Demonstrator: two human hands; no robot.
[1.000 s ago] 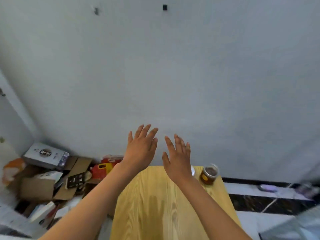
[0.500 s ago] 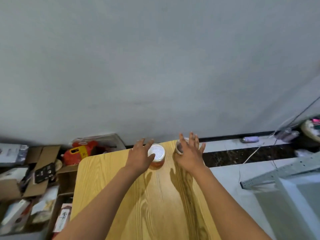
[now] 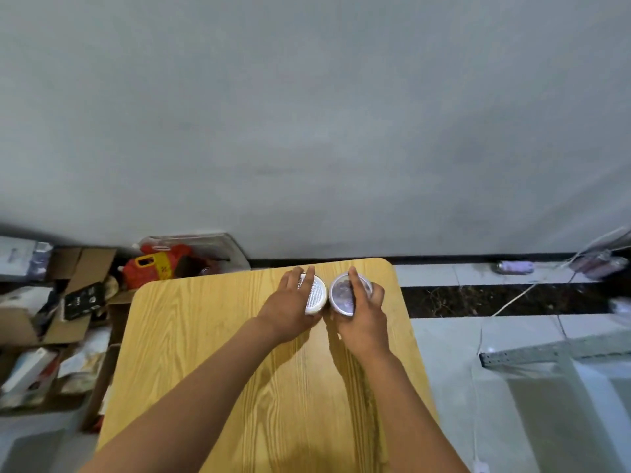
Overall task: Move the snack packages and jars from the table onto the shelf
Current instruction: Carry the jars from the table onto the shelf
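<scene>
Clearly crowded at 9 o'clock of the table [image 3: 211,353]: cardboard boxes [image 3: 68,288] and a red bag [image 3: 157,268] (contents too blurred to read). At the table's 12 o'clock edge, two jars side by side, nearly touching: left hand [image 3: 290,307] curled around the white-lidded jar [image 3: 316,293], right hand [image 3: 363,322] gripping the clear-lidded jar [image 3: 343,293]. Jar bodies hidden beneath lids and fingers. At 3 o'clock, a metal shelf frame [image 3: 553,351], cut off by the edge.

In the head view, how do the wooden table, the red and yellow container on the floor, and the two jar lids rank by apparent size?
1. wooden table, by far the largest.
2. red and yellow container.
3. white-lidded jar and clear-lidded jar: their lids look about alike, so I do not rank them. Hands partly cover both.
</scene>
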